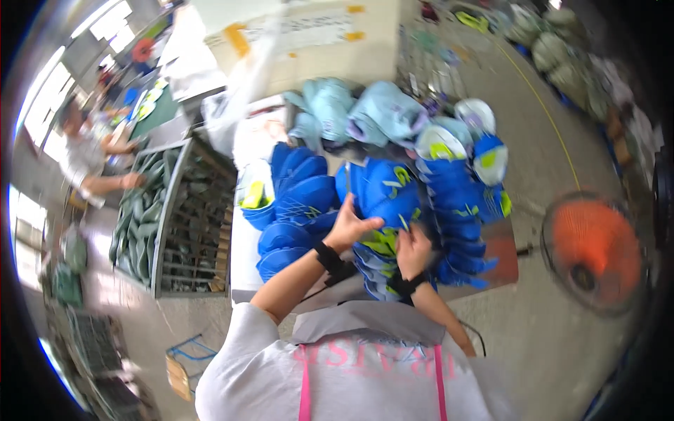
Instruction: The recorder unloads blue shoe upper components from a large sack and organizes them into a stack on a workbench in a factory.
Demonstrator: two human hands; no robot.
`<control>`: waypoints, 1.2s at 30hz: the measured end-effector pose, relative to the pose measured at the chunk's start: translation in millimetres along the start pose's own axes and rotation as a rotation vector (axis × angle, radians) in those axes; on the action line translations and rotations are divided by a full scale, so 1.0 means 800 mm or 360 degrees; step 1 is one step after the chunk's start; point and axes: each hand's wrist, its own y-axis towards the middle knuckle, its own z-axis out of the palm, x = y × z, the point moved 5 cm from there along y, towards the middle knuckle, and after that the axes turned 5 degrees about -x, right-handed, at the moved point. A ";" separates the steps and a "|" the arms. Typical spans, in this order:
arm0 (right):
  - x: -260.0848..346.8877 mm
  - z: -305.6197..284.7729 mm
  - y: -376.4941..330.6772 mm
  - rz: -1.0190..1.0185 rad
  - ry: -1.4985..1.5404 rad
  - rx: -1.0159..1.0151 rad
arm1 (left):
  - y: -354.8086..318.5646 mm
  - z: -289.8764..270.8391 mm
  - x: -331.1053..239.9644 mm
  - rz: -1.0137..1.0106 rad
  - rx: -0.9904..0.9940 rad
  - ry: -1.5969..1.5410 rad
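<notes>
Blue shoe uppers with neon-yellow parts lie nested in rows on the table before me. My left hand (353,226) is at the near left side of a blue shoe upper (382,193) in the middle, its thumb along the near edge and its index finger pointing away from me. My right hand (413,250) is closed at that upper's near right edge, next to a thin neon-yellow strip. Below both hands lie grey and neon-yellow pieces (379,259), partly hidden. More blue uppers stand in a left stack (302,193) and a right stack (453,203).
Light-teal uppers (323,105) lie along the back, before a large pale box (330,45). At left stands a rack (172,231) of dark-green foot-shaped pieces, with a person (88,154) reaching into it. An orange fan (593,249) stands at right, a blue-framed stool (186,361) at lower left.
</notes>
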 end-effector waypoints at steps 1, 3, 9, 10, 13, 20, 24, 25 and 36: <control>0.000 -0.001 -0.004 -0.0032 0.0056 0.0027 | -0.008 0.003 -0.008 0.0048 0.0132 -0.0105; -0.009 -0.008 -0.015 0.0159 0.0119 0.0117 | -0.016 -0.003 0.004 0.0086 0.0282 -0.0122; -0.024 -0.019 -0.050 0.0199 0.0019 0.0553 | -0.030 -0.018 -0.022 -0.0458 0.0481 -0.0227; -0.032 -0.021 -0.053 0.0382 0.0161 0.0461 | -0.023 -0.012 -0.014 -0.0376 0.0568 -0.0074; -0.055 -0.026 -0.047 0.0636 0.0488 0.0314 | -0.012 -0.005 0.004 -0.0162 0.0614 0.0226; -0.065 -0.043 -0.032 0.0504 0.0828 0.0382 | -0.034 -0.002 -0.011 0.0188 0.0414 0.0125; -0.091 -0.047 -0.043 0.0619 0.0857 0.0468 | -0.032 -0.003 -0.006 0.0361 0.0512 0.0696; -0.096 -0.048 -0.043 0.0669 0.1012 0.0455 | -0.032 -0.005 -0.011 0.0283 0.0481 0.0587; -0.086 -0.025 -0.049 0.0607 0.0636 0.0399 | -0.009 -0.004 -0.033 0.0307 0.0706 0.0806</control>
